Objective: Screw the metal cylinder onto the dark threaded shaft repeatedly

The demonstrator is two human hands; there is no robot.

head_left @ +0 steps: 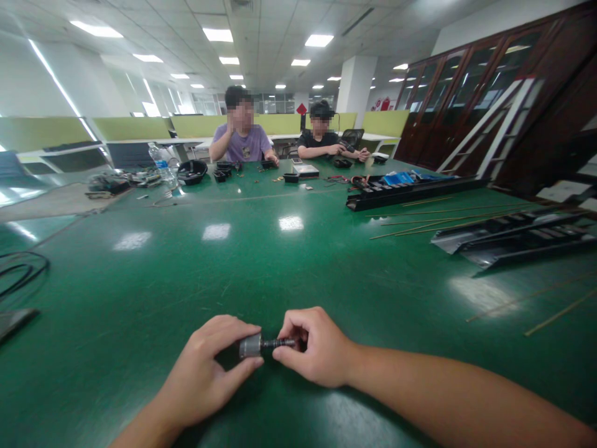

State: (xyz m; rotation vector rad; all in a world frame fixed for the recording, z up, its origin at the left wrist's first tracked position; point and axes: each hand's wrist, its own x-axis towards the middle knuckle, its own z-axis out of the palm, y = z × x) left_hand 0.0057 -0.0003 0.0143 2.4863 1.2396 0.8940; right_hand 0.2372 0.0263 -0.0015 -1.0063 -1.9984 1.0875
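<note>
Near the front of the green table, my left hand (pixel 212 358) grips a small grey metal cylinder (pixel 250 346), which looks like a small motor, between thumb and fingers. A dark ridged shaft (pixel 275 343) sticks out of the cylinder's right end, lying roughly level. My right hand (pixel 314 348) pinches the far end of this shaft with thumb and forefinger, its other fingers curled in. The fingertips hide part of both pieces, so whether the shaft is fixed in the cylinder I cannot tell.
The green tabletop (pixel 186 261) spreads ahead. Black metal channels (pixel 513 236) and thin rods (pixel 420 227) lie at the right. Two people sit across the table by small black trays (pixel 291 178). A water bottle (pixel 161 163) stands far left; a black cable (pixel 23 270) lies nearer.
</note>
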